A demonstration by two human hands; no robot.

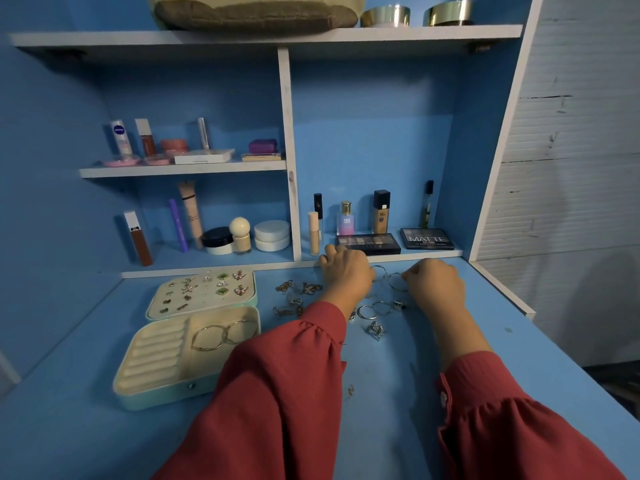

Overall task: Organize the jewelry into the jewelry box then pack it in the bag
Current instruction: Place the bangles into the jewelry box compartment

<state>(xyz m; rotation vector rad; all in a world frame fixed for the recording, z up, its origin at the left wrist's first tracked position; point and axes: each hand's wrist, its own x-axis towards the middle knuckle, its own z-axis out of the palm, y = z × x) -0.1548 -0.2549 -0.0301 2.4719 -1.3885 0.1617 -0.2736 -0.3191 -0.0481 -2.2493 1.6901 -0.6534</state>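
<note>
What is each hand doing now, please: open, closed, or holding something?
Left hand: fingers curled on the desk near a thin hoop; whether it holds it cannot be told.
Right hand: fingers curled, pinching a hoop earring.

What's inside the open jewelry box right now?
In the jewelry box, two large hoop earrings lie in the right compartment; the ring rolls look bare. Small earrings are pinned on the lid panel. The left sleeve covers the box's right corner.

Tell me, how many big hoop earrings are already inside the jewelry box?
2: both hoop earrings lie overlapping in the open compartment of the jewelry box, right of the ring rolls. The sleeve may hide more.
</note>
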